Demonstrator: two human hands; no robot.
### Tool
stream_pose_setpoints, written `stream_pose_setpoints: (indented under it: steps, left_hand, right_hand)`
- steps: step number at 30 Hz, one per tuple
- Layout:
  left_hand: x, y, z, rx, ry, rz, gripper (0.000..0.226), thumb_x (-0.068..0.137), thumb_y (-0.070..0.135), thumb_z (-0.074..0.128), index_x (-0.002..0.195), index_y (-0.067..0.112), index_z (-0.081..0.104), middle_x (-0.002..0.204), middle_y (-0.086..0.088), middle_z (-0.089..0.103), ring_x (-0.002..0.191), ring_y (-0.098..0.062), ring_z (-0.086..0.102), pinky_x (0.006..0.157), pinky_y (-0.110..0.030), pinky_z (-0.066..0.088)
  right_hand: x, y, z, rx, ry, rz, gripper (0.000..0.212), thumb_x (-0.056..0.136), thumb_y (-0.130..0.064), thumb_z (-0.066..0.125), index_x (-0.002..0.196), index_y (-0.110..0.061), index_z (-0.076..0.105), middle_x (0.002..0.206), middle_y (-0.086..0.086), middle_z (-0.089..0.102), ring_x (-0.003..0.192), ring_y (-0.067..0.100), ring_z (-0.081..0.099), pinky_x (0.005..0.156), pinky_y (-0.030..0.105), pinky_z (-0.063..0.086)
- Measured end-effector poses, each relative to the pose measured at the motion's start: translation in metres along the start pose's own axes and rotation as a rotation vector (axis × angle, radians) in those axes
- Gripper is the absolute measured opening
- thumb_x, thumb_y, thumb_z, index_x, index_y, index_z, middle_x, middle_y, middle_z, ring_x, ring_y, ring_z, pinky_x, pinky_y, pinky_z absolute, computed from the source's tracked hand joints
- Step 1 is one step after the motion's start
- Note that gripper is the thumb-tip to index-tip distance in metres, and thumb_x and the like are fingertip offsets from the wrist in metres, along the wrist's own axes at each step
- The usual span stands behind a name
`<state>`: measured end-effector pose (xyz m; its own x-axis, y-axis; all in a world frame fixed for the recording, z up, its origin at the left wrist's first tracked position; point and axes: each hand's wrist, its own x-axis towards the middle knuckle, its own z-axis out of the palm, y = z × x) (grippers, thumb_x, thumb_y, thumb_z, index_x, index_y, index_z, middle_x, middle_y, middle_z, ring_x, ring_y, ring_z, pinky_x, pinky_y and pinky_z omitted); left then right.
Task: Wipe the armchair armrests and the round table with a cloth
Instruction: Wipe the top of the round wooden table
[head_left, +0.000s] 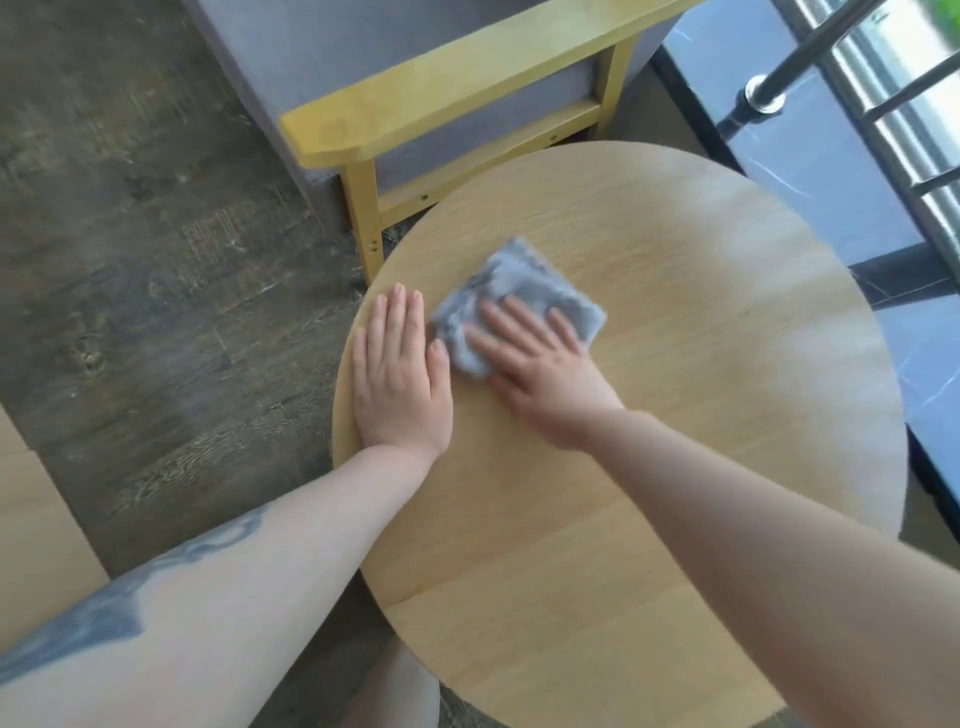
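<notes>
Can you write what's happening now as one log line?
step: wiping round table | right hand: flat on grey cloth | left hand: flat on table edge | armrest: untouched

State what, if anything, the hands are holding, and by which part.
Nothing is gripped. The right hand presses flat on the grey cloth's near part; the left hand rests flat on the round table.

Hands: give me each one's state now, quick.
Left hand: open, flat on the round table.
Right hand: open, straight fingers pressing the grey cloth.
</notes>
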<state>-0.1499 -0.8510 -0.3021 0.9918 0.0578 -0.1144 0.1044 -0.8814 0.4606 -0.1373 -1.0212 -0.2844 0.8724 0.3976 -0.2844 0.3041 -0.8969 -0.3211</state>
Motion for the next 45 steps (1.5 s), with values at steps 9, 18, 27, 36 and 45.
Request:
stream_pose_setpoints:
  steps: [9, 18, 27, 36, 45]
  left_hand:
    - [0.022, 0.003, 0.008, 0.193, 0.041, -0.028, 0.058, 0.096, 0.024, 0.022, 0.152, 0.016, 0.015, 0.16, 0.001, 0.01, 0.148, -0.014, 0.002, 0.12, -0.038, 0.002]
    - [0.022, 0.006, 0.006, 0.218, 0.02, -0.043, 0.055, 0.099, 0.028, 0.015, 0.153, 0.018, 0.008, 0.161, 0.002, 0.005, 0.148, -0.013, 0.0, 0.12, -0.039, 0.002]
    - [0.028, 0.001, 0.004, 0.253, -0.023, -0.061, 0.055, 0.1, 0.029, 0.011, 0.153, 0.019, 0.002, 0.161, 0.004, -0.001, 0.147, -0.012, -0.006, 0.12, -0.041, 0.0]
    - [0.027, 0.003, 0.004, 0.24, 0.006, -0.048, 0.056, 0.098, 0.026, 0.019, 0.153, 0.018, 0.01, 0.161, 0.002, 0.006, 0.148, -0.014, 0.001, 0.119, -0.038, -0.002]
    - [0.026, 0.006, 0.006, 0.232, 0.044, -0.014, 0.056, 0.097, 0.025, 0.023, 0.151, 0.012, 0.018, 0.159, -0.005, 0.016, 0.147, -0.021, 0.011, 0.119, -0.042, 0.009]
  right_hand:
    - [0.024, -0.026, -0.005, 0.021, 0.037, 0.071, 0.056, 0.102, -0.035, 0.032, 0.151, -0.04, 0.007, 0.161, -0.013, -0.001, 0.147, 0.01, -0.011, 0.118, 0.039, -0.009]
    - [0.076, 0.018, -0.029, 0.096, 0.181, 0.59, 0.057, 0.101, -0.036, 0.025, 0.152, -0.038, 0.001, 0.161, -0.007, -0.008, 0.147, 0.014, -0.014, 0.118, 0.042, -0.011]
    - [0.092, 0.065, -0.052, 0.081, 0.135, 0.47, 0.056, 0.101, -0.039, 0.027, 0.152, -0.04, 0.004, 0.162, -0.008, -0.005, 0.147, 0.012, -0.011, 0.118, 0.042, -0.009]
    - [0.031, 0.004, -0.015, -0.039, 0.034, 0.022, 0.055, 0.1, -0.041, 0.026, 0.152, -0.038, 0.008, 0.161, -0.009, 0.002, 0.148, 0.013, -0.006, 0.118, 0.04, -0.005]
    - [-0.064, -0.043, 0.033, 0.046, 0.044, 0.085, 0.058, 0.097, -0.039, 0.032, 0.152, -0.032, 0.017, 0.161, -0.005, 0.01, 0.148, 0.015, -0.001, 0.117, 0.044, 0.001]
